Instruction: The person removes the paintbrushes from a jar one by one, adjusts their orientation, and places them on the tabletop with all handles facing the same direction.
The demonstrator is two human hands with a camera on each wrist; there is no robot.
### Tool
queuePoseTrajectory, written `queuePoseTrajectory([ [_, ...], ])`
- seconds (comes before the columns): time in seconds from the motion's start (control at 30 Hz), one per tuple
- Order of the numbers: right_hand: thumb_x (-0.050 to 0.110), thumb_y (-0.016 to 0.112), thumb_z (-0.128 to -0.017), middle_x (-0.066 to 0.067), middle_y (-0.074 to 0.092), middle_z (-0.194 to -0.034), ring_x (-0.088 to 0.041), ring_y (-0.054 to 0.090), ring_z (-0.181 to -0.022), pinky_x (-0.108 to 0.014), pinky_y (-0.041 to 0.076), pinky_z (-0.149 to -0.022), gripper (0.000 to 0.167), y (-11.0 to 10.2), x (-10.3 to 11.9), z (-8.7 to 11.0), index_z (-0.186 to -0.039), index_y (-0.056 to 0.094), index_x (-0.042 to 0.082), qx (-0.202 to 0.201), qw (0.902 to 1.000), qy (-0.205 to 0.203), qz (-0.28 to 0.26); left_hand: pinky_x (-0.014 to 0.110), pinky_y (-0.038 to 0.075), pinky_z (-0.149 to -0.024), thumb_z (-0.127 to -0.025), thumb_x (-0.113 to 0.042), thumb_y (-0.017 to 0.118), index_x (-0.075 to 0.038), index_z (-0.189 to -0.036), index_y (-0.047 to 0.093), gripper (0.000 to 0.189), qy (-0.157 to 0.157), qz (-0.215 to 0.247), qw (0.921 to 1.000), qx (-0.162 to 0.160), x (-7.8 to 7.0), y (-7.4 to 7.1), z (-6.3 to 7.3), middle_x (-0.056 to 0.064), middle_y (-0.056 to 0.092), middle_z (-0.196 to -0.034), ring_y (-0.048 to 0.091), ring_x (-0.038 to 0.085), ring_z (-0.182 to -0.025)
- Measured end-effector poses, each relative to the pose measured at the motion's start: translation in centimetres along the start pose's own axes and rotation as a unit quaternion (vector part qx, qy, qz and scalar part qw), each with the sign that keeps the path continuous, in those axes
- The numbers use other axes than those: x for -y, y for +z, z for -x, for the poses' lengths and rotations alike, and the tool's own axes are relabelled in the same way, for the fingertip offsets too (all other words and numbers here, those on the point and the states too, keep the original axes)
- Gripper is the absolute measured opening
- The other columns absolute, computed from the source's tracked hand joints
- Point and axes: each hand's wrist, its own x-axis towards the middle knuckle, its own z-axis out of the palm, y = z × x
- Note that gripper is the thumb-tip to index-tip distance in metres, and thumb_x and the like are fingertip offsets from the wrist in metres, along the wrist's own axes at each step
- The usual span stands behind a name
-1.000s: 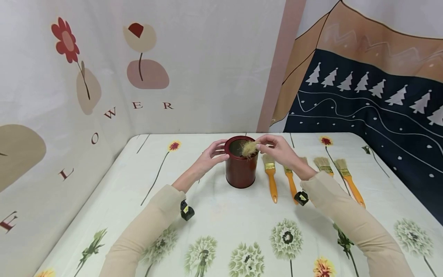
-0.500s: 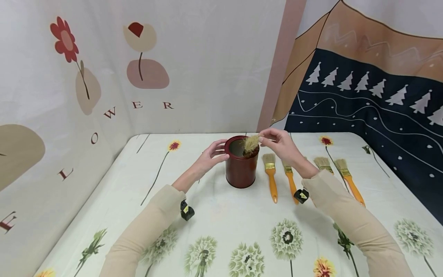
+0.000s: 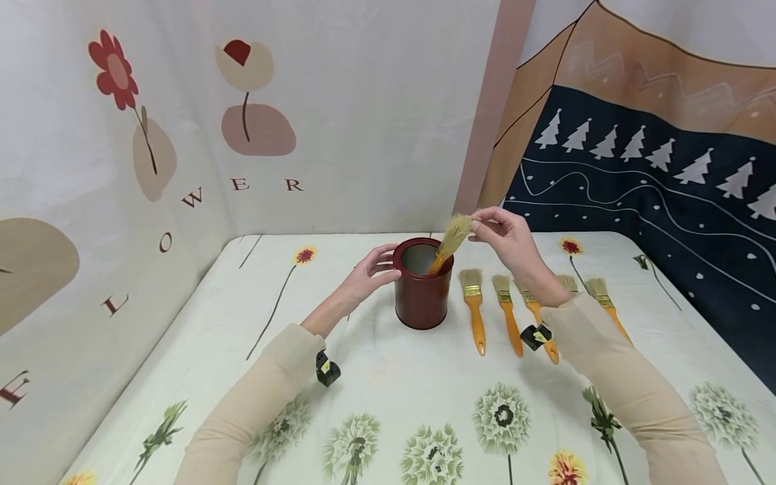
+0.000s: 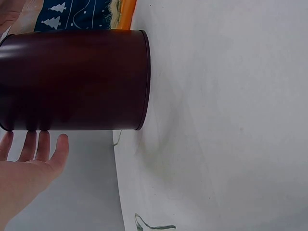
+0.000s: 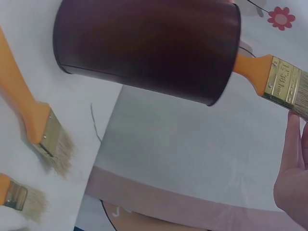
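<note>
A dark red can [image 3: 422, 303] stands upright on the table. My left hand [image 3: 371, 269] is at its left side; in the left wrist view the fairly straight fingertips touch the can's wall [image 4: 77, 79]. My right hand [image 3: 512, 242], above the can's right rim, pinches a paintbrush [image 3: 456, 233] by its pale bristles. That brush leans to the right, bristles up, and its orange handle runs down into the can, where its lower end is hidden. In the right wrist view its brass-coloured ferrule [image 5: 284, 83] shows above the rim.
Several paintbrushes lie in a row right of the can, bristles away from me, among them a near one [image 3: 475, 316] and a far-right one [image 3: 600, 296]. My right forearm partly covers some. A flower-print cloth [image 3: 376, 377] covers the table; printed curtains hang behind.
My right hand has risen and moved right, drawing the brush up, so its ferrule and part of its handle now show above the rim. My left hand and the can stay put.
</note>
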Motion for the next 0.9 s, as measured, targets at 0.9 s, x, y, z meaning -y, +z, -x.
queuePoseTrajectory([
  [0.9,0.004,0.058,-0.084,-0.012,0.053,-0.098,-0.018,0.057,-0.084,-0.022,0.047,-0.074,0.01,-3.7,2.4,-0.3,-0.094,0.06,0.001,-0.115,0.9817,-0.08,-0.128,0.041,0.034,-0.093,-0.087,-0.012,0.056,-0.008,-0.135,0.03,0.055,-0.003,0.001,1.0,0.001,-0.2,0.0,0.1,0.015,0.036,-0.131,0.034,0.028,-0.118],
])
